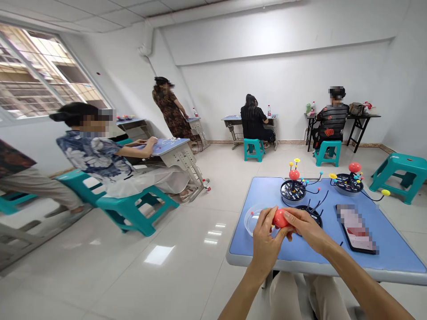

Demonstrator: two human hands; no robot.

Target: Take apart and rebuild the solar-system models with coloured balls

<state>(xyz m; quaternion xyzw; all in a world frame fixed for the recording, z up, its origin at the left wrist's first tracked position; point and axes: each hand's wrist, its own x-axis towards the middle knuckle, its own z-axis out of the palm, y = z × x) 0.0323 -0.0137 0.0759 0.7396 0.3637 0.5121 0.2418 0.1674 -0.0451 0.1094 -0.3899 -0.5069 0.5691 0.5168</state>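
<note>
Both of my hands are closed around a small red ball (280, 218) above the blue desk. My left hand (267, 235) pinches it from the left, while the fingers and thumb of my right hand (302, 224) grip its right side. Behind my left hand stands a clear round plastic tub (248, 226) with small coloured pieces. A black round base with thin bent rods (315, 213) lies just beyond my right hand and is partly hidden by it. Farther back are two solar system models, one at the middle (293, 191) and another to the right (348, 184), each topped by a red ball.
A phone (358, 235) lies on the right of the blue desk (393, 255). A teal stool (400, 171) stands past the desk's right corner. Several people sit or stand at other desks (176, 149). A bottle (206, 186) is on the floor.
</note>
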